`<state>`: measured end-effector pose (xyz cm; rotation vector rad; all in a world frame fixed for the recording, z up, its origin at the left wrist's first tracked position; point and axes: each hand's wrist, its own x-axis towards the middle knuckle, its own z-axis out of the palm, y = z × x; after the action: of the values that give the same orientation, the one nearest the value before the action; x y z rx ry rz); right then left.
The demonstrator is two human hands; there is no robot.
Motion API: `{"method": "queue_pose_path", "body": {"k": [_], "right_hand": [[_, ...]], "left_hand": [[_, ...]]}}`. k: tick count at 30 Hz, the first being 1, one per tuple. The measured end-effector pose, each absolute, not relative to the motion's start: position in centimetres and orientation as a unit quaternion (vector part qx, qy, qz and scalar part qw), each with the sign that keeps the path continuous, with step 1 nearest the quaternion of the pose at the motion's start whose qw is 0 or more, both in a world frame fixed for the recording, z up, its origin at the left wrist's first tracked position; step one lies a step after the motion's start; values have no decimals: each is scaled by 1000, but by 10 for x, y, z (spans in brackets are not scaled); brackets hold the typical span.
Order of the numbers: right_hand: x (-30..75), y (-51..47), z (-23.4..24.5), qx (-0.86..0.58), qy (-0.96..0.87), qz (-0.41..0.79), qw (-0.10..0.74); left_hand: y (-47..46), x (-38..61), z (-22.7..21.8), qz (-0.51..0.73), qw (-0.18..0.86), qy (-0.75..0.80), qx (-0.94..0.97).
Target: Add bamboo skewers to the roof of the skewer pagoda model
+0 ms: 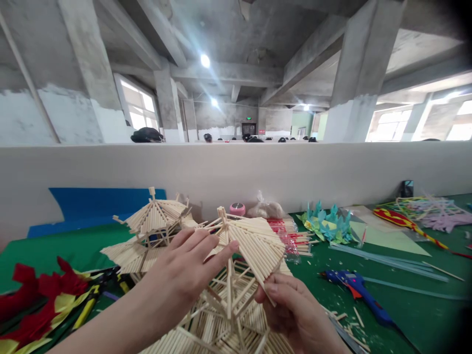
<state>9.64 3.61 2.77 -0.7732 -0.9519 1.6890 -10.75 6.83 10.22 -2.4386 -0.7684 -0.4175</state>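
Observation:
In front of me stands a pavilion model (pixel 258 243) built of thin round wooden sticks, with a slanted roof over an open stick frame. My left hand (pixel 184 270) lies over the left part of the roof, fingers stretched out and the thumb side close to the peak. The tips of its far fingers are partly hidden. At the roof's lower right corner, my right hand (pixel 291 305) pinches the end of a wooden stick (pixel 270 296) along the edge between thumb and fingers. Beneath both hands spreads a wider lower tier of sticks (pixel 210 327).
A second stick pavilion (pixel 153 221) stands behind on the left. To the right lie a blue glue gun (pixel 357 285), glue sticks (pixel 387 260), stick offcuts (pixel 357 319) and bagged sticks (pixel 291 236). Pliers (pixel 106 280) and red cloth (pixel 44 295) lie left. A white partition (pixel 236 167) runs behind.

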Motion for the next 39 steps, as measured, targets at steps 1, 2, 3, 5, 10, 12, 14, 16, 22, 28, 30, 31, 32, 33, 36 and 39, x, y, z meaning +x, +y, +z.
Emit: {"method": "queue_pose_path", "body": {"k": [1,2,3,5,10,12,14,16,22,28,30,31,32,33,36,39], "right_hand": [[97,36,27,-318,-397,699,503],[97,37,27,-316,-399,698,504],[97,37,26,-313,-401,697,506],[96,37,25,-309,-406,694,508],[96,38,22,-282,-407,704,509],[96,38,21,-266,-404,713,508],[96,39,21,-258,-401,716,510],[96,39,20,-251,-401,717,512],[97,41,18,-241,-415,716,507],[98,41,17,-243,-416,717,504],[98,41,17,-248,-417,712,507],[98,41,18,-250,-417,711,508],[98,41,18,-252,-417,710,508],[98,40,19,-255,-418,710,507],[99,40,23,-262,-418,708,505],[99,41,25,-268,-415,710,502]], "left_hand": [[68,-107,102,-155,271,-288,-905],[68,-107,101,-156,269,-290,-905],[68,-107,101,-158,268,-293,-904],[67,-106,100,-167,264,-298,-902],[67,-105,99,-177,250,-306,-901],[67,-106,99,-177,256,-301,-901],[68,-106,99,-178,261,-300,-900],[69,-106,99,-179,264,-296,-900],[70,-108,98,-167,256,-296,-905],[70,-108,97,-171,257,-293,-905],[69,-108,97,-177,260,-296,-902],[69,-107,97,-178,260,-298,-901],[69,-107,97,-177,259,-298,-901],[69,-107,97,-176,257,-300,-901],[69,-108,98,-172,254,-295,-905],[70,-108,97,-180,257,-295,-902]]}}
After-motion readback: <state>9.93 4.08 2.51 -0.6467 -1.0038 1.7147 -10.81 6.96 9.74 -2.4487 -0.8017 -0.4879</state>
